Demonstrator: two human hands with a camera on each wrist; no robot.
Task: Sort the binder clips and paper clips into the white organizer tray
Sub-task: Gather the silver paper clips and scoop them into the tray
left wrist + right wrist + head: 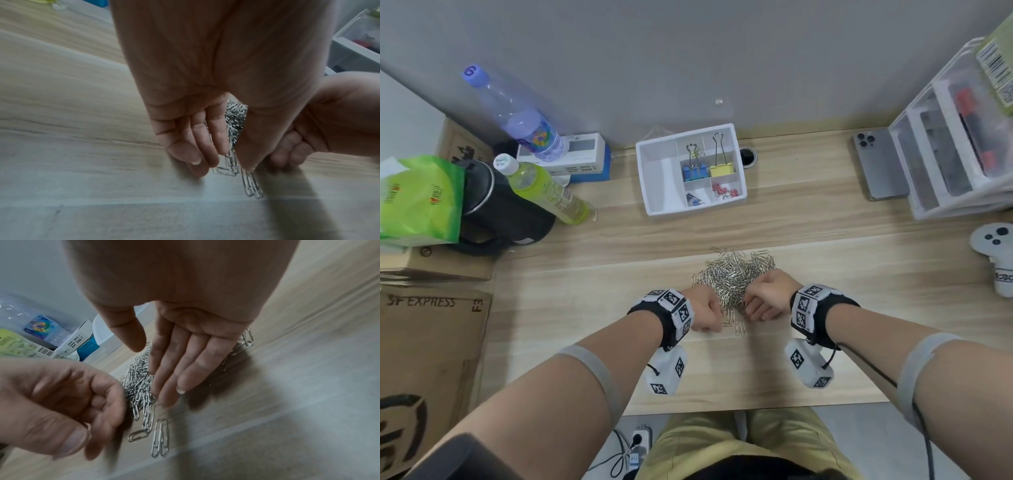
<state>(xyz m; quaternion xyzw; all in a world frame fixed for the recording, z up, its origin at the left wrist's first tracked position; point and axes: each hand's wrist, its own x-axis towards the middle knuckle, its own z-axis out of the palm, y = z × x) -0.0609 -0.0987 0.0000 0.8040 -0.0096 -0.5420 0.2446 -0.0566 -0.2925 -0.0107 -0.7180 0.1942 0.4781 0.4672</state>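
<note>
On the near part of the wooden desk (859, 308), two hands meet at a heap of thin, shiny wire clips (732, 274). The left hand (195, 141) curls its fingers round a few clips. The right hand (179, 361) is flat, fingers straight, touching the heap. Two loose clips (160, 438) lie side by side, pointing toward the person. Farther back sits the white plastic tray (654, 178), with blue and yellow binder clips (709, 169) pointing away.
</note>
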